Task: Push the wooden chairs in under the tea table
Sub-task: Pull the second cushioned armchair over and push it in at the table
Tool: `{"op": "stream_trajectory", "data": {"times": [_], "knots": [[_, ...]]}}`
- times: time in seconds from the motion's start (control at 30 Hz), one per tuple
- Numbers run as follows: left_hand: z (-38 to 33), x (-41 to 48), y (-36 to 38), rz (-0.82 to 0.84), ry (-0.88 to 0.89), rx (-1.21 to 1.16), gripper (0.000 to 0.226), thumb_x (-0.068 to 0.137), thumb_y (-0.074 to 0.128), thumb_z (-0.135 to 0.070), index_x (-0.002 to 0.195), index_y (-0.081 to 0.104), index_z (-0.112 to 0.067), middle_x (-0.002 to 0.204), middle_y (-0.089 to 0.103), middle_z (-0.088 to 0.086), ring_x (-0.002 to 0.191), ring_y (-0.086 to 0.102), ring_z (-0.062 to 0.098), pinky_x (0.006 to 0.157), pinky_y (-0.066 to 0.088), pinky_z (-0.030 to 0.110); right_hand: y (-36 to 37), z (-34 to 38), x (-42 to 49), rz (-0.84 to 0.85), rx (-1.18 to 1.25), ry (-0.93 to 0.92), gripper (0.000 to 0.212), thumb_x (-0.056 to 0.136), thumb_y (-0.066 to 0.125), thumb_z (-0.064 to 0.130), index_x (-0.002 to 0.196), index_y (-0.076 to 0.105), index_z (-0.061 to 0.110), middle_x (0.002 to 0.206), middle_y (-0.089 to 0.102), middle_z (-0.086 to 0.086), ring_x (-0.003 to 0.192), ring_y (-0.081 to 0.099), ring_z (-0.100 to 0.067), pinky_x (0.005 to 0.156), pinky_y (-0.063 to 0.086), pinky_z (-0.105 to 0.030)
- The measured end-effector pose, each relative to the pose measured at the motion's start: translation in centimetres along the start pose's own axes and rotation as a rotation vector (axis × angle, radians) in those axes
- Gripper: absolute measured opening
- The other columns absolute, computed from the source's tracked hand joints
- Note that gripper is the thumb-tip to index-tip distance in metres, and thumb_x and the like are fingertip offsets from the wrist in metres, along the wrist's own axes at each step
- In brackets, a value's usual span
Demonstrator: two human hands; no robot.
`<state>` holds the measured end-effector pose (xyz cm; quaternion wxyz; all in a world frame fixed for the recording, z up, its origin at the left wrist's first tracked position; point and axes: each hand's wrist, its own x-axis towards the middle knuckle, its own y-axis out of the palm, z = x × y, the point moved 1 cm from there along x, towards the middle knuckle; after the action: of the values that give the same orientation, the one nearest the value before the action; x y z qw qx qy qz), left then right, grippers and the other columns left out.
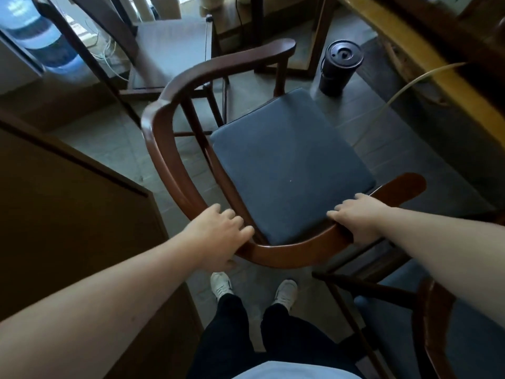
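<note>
- Gripping the chair (289, 165) by its curved back rail (287, 255), both hands wrapped round the wood.
- Left hand (218, 236) closed over the rail at its near left bend, fingers curled over the top, thumb underneath.
- Right hand (358, 217) clasped on the rail where it runs into the right armrest, fingers over the inner edge beside the cushion (292, 170).
- Standing directly behind the chair, shoes (221, 285) on the floor just under the rail.
- Chair well out on the floor, seat wholly clear of the table (404, 53), which shows as a yellowish edge along the upper right.
- Seat angled (open front pointing toward the upper right, roughly at the table), so seemingly the step in hand: lining up and starting the push of this chair.
- Next, by the look of it: pushing forward and rightward with both hands, keeping the armrests level enough to pass beneath the table edge.
- Worth watching: black canister (340, 67) on the floor just beyond the seat's far corner, and a pale hose (404, 86) trailing down from the table (either could catch a leg).
- Second chair (431, 324) at the lower right, close by the right forearm, also clear of the table and probably waiting its turn.
- Third seat (169, 47) at the upper left, beyond the gripped chair; whether it belongs to the task, cannot tell.
</note>
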<state>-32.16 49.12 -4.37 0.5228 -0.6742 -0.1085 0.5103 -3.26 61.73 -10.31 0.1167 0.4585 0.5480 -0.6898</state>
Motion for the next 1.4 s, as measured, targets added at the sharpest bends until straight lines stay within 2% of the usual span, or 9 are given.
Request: {"op": "stream_trajectory", "data": {"times": [0.2, 0.33, 0.43, 0.53, 0.67, 0.9, 1.07, 1.27, 1.4], "knots": [[3.9, -2.9, -1.5, -0.017, -0.017, 0.075, 0.063, 0.085, 0.056, -0.060, 0.134, 0.041, -0.025, 0.128, 0.055, 0.002, 0.121, 0.049, 0.026, 0.107, 0.036, 0.047, -1.2, -0.3, -1.0, 0.171, 0.190, 0.053, 0.058, 0.073, 0.064, 0.039, 0.127, 0.048, 0.029, 0.122, 0.054, 0.000, 0.118, 0.051, -0.024, 0.100, 0.040, -0.042], [7.1, -3.7, -1.3, -0.035, -0.036, 0.088, 0.056, 0.086, 0.057, -0.057, 0.133, 0.044, -0.030, 0.128, 0.056, -0.005, 0.122, 0.049, 0.022, 0.111, 0.032, 0.045, -2.8, 1.2, -1.3, 0.161, 0.380, 0.094, 0.044, 0.080, 0.052, 0.024, 0.122, 0.060, 0.028, 0.120, 0.061, -0.001, 0.108, 0.058, -0.025, 0.092, 0.049, -0.039], [9.4, -3.8, -1.2, -0.045, -0.044, 0.094, 0.039, 0.090, 0.051, -0.047, 0.126, 0.052, -0.032, 0.125, 0.060, -0.010, 0.121, 0.051, 0.019, 0.113, 0.029, 0.042, -2.8, 3.2, -0.2, 0.083, 0.425, 0.115, 0.033, 0.092, 0.045, 0.031, 0.116, 0.065, 0.022, 0.119, 0.065, -0.003, 0.108, 0.058, -0.026, 0.087, 0.047, -0.033], [11.2, -3.6, -1.1, -0.016, 0.013, 0.076, 0.030, 0.091, 0.050, -0.045, 0.117, 0.058, -0.032, 0.117, 0.065, -0.012, 0.113, 0.056, 0.018, 0.105, 0.038, 0.040, -2.5, 4.2, 1.0, 0.070, 0.481, 0.160, 0.041, 0.100, 0.040, 0.047, 0.115, 0.066, 0.019, 0.119, 0.066, -0.002, 0.110, 0.058, -0.025, 0.087, 0.043, -0.033], [12.4, -2.6, -1.5, -0.026, 0.098, 0.067, 0.026, 0.090, 0.050, -0.044, 0.109, 0.060, -0.030, 0.108, 0.066, -0.012, 0.101, 0.061, 0.018, 0.089, 0.049, 0.040, -1.6, 3.3, 1.9, 0.050, 0.411, 0.244, 0.049, 0.100, 0.035, 0.053, 0.113, 0.067, 0.019, 0.117, 0.069, -0.002, 0.107, 0.062, -0.024, 0.090, 0.046, -0.035], [12.4, -1.7, -1.2, 0.036, 0.164, 0.060, 0.027, 0.087, 0.050, -0.038, 0.111, 0.061, -0.031, 0.106, 0.067, -0.009, 0.098, 0.064, 0.020, 0.084, 0.052, 0.042, -0.4, -0.1, 2.7, 0.092, 0.296, 0.242, 0.047, 0.091, 0.035, 0.050, 0.096, 0.072, 0.022, 0.104, 0.072, -0.004, 0.094, 0.064, -0.025, 0.086, 0.051, -0.036], [12.1, -1.3, -1.3, 0.111, 0.147, 0.086, 0.037, 0.086, 0.049, -0.042, 0.122, 0.057, -0.036, 0.120, 0.065, -0.013, 0.111, 0.061, 0.016, 0.092, 0.050, 0.041, 0.2, -1.0, 2.9, -0.045, 0.166, 0.206, 0.048, 0.097, 0.036, 0.045, 0.089, 0.072, 0.013, 0.101, 0.073, -0.010, 0.094, 0.065, -0.028, 0.070, 0.041, -0.029], [11.5, -1.8, -2.7, 0.119, 0.115, 0.089, 0.043, 0.091, 0.051, -0.041, 0.134, 0.051, -0.039, 0.138, 0.055, -0.018, 0.128, 0.051, 0.012, 0.107, 0.041, 0.039, 1.5, -1.1, 3.0, -0.139, 0.136, 0.219, 0.047, 0.096, 0.032, 0.042, 0.089, 0.068, 0.013, 0.106, 0.072, -0.010, 0.102, 0.064, -0.030, 0.073, 0.040, -0.032], [10.2, -1.1, -3.3, 0.094, 0.125, 0.084, 0.040, 0.090, 0.051, -0.037, 0.130, 0.055, -0.036, 0.133, 0.060, -0.016, 0.125, 0.054, 0.014, 0.105, 0.042, 0.040, 2.2, -1.8, 2.0, -0.125, 0.093, 0.203, 0.045, 0.098, 0.030, 0.039, 0.087, 0.066, 0.014, 0.107, 0.071, -0.009, 0.101, 0.064, -0.029, 0.072, 0.038, -0.032]]}}
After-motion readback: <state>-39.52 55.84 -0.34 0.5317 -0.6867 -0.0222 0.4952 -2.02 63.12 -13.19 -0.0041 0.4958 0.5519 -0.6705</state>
